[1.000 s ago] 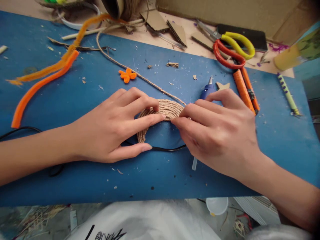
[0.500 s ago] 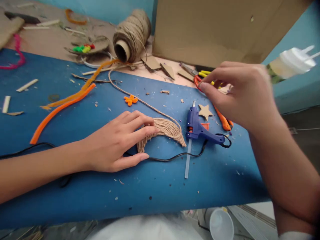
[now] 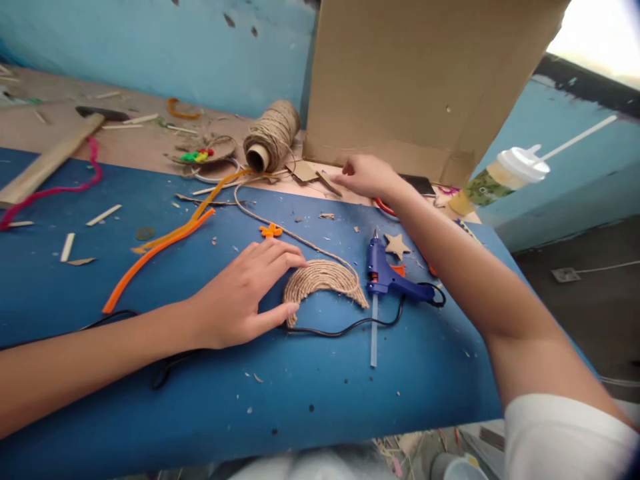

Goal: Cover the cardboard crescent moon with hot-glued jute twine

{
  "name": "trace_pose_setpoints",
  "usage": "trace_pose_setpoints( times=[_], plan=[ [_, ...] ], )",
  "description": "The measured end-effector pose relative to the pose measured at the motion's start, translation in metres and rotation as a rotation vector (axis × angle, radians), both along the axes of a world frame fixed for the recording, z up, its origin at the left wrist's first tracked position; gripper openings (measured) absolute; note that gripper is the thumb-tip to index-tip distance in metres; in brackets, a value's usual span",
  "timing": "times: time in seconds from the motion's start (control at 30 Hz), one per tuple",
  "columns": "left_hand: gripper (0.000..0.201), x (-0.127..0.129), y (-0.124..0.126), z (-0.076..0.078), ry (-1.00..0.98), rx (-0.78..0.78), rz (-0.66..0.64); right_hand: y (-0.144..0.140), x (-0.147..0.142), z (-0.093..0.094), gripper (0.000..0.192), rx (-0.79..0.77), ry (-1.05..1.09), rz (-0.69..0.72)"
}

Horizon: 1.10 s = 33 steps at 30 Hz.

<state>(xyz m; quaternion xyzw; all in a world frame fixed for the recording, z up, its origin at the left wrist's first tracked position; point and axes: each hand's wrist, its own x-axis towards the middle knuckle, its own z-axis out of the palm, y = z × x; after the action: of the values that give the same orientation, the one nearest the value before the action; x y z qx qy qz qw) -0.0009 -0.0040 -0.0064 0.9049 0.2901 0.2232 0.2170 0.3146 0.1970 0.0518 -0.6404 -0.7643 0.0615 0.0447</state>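
Note:
My left hand (image 3: 245, 293) lies at the left end of a crescent of coiled twine (image 3: 325, 275), thumb and fingers spread, fingertips at its edge. A loose strand runs from the crescent back towards a twine spool (image 3: 275, 133). My right hand (image 3: 367, 175) is stretched to the back of the table by the cardboard scraps (image 3: 305, 171). Its fingers are curled and partly hidden; what they hold, if anything, does not show. Red-orange handles (image 3: 385, 208) show below the right wrist. A blue glue gun (image 3: 383, 270) with a clear glue stick lies right of the crescent, beside a cardboard star (image 3: 397, 246).
A large cardboard sheet (image 3: 425, 80) stands behind the table. A lidded drink cup (image 3: 500, 180) with a straw is at right. The black cord (image 3: 345, 332) crosses below the crescent. Orange strips (image 3: 155, 263), an orange flower (image 3: 271, 231) and a wooden-handled hammer (image 3: 55, 157) lie leftward.
My right hand has moved left and farther back, from over the red-orange handles to beside the cardboard scraps. My left hand has drawn slightly off the crescent, uncovering more of it. The view has shifted.

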Motion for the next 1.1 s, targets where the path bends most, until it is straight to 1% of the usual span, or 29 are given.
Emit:
trace_pose_setpoints(
  times=[0.1, 0.17, 0.23, 0.3, 0.37, 0.4, 0.43, 0.47, 0.5, 0.57, 0.63, 0.7, 0.87, 0.97, 1.1],
  plan=[
    [0.038, 0.0, -0.001, 0.001, -0.004, 0.003, 0.006, 0.011, -0.021, -0.009, 0.024, -0.047, -0.006, -0.029],
    [0.037, 0.0, -0.001, 0.001, -0.01, 0.008, 0.005, 0.011, -0.031, -0.009, 0.023, -0.046, 0.005, -0.021],
    [0.036, 0.0, -0.001, 0.001, -0.024, 0.019, -0.001, 0.001, -0.034, -0.003, 0.023, -0.013, 0.024, 0.008],
    [0.034, 0.001, 0.0, -0.001, -0.049, 0.052, -0.002, -0.018, -0.029, 0.01, 0.019, 0.029, 0.048, 0.068],
    [0.028, 0.001, 0.001, -0.003, -0.092, 0.107, 0.018, -0.046, -0.02, 0.024, 0.009, 0.048, 0.092, 0.209],
    [0.023, 0.001, 0.002, -0.003, -0.12, 0.136, 0.039, -0.063, -0.015, 0.031, 0.005, 0.056, 0.143, 0.378],
    [0.018, 0.002, 0.003, -0.004, -0.15, 0.157, 0.062, -0.081, -0.01, 0.036, 0.007, 0.046, 0.206, 0.541],
    [0.012, 0.002, 0.003, -0.004, -0.178, 0.17, 0.083, -0.1, -0.006, 0.039, 0.011, 0.011, 0.248, 0.671],
    [0.008, 0.002, 0.004, -0.004, -0.201, 0.174, 0.097, -0.118, -0.004, 0.04, 0.013, -0.009, 0.265, 0.765],
    [0.005, 0.001, 0.004, -0.003, -0.225, 0.17, 0.097, -0.15, -0.003, 0.038, 0.01, -0.058, 0.272, 0.849],
    [0.004, 0.001, 0.004, -0.002, -0.223, 0.17, 0.065, -0.171, -0.005, 0.03, 0.017, -0.061, 0.196, 0.853],
    [0.004, 0.001, 0.004, -0.001, -0.207, 0.176, 0.021, -0.181, -0.008, 0.022, 0.023, -0.029, 0.117, 0.865],
    [0.006, 0.003, 0.004, -0.002, -0.145, 0.204, -0.065, -0.181, -0.01, 0.007, 0.026, 0.095, 0.038, 0.967],
    [0.005, 0.004, 0.005, -0.002, -0.123, 0.223, -0.093, -0.185, -0.011, 0.002, 0.028, 0.176, 0.035, 0.982],
    [0.005, 0.004, 0.006, -0.003, -0.101, 0.194, -0.117, -0.194, -0.013, -0.006, 0.029, 0.244, 0.057, 0.976]
  ],
)
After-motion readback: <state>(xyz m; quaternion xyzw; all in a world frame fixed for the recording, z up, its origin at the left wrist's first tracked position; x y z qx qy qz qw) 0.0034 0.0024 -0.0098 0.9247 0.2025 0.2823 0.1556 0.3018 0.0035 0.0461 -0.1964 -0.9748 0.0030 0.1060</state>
